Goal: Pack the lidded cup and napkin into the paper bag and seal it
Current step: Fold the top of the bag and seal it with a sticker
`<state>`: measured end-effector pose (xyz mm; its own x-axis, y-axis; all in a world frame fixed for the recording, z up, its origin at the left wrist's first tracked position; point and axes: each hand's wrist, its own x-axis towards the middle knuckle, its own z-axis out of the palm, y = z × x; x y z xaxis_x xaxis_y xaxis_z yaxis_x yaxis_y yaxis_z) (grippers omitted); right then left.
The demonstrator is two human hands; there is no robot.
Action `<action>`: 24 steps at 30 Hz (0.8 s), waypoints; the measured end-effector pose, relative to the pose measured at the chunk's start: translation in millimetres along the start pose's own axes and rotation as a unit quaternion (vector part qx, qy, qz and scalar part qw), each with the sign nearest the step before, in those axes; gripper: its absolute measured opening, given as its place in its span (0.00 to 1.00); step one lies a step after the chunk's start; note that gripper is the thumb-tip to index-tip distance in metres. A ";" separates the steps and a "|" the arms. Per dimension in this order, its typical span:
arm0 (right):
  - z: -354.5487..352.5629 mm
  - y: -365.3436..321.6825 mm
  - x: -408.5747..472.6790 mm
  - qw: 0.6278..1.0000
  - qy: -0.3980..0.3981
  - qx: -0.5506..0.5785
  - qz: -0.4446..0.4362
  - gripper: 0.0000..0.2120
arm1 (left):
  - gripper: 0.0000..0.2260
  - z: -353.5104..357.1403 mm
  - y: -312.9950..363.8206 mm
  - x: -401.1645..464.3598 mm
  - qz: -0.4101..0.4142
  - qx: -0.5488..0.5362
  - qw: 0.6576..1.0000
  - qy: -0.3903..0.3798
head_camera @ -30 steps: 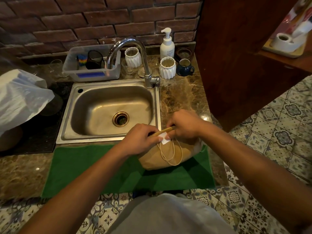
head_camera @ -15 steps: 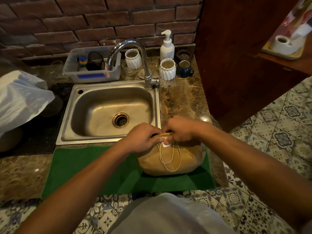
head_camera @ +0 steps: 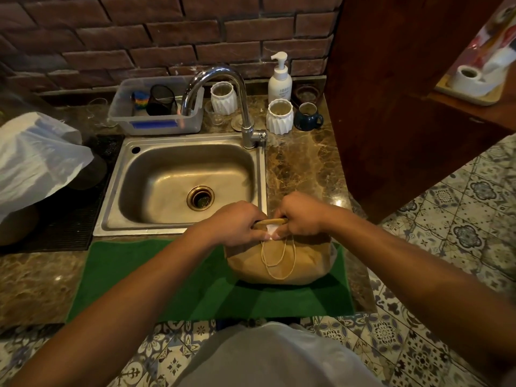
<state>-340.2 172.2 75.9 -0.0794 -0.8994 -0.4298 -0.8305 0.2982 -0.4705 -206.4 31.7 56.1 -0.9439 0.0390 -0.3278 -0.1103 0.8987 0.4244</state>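
A brown paper bag [head_camera: 304,261] stands on the right part of a green mat [head_camera: 156,277] at the counter's front edge. Its top is folded flat, and its string handles hang down the near side. My left hand [head_camera: 237,223] and my right hand [head_camera: 300,215] both pinch the folded top edge, close together. A small white sticker [head_camera: 272,229] shows between my fingers on the fold. The cup and napkin are hidden from view.
A steel sink [head_camera: 184,182] with a tall faucet [head_camera: 243,107] lies just behind the mat. Behind it stand a plastic tub [head_camera: 156,124], white ribbed cups [head_camera: 279,118], a soap pump bottle [head_camera: 280,79] and a dark mug [head_camera: 308,117]. A white plastic bag [head_camera: 36,160] lies at left, a wooden cabinet [head_camera: 391,93] at right.
My hands have drawn closer together on the bag's folded top, and the white sticker now lies pressed under my fingers. The bag stays in place.
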 end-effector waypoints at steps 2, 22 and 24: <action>0.8 0.0 -0.6 1.000 0.015 0.008 -0.012 0.11 | 0.13 -0.1 -2.6 0.8 0.000 0.012 1.000 -0.005; 3.1 -0.7 -8.7 0.997 0.066 -0.028 -0.030 0.09 | 0.12 -1.5 7.2 1.3 0.001 0.007 0.999 -0.041; 7.7 -1.0 -8.6 0.997 0.075 -0.022 -0.027 0.09 | 0.14 1.5 9.1 1.6 -0.015 0.023 0.999 -0.025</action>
<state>-334.5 182.1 74.1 -0.1121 -0.9525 -0.2833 -0.8592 0.2361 -0.4539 -208.4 40.6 58.2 -0.9232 0.0329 -0.3829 -0.1228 0.9189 0.3750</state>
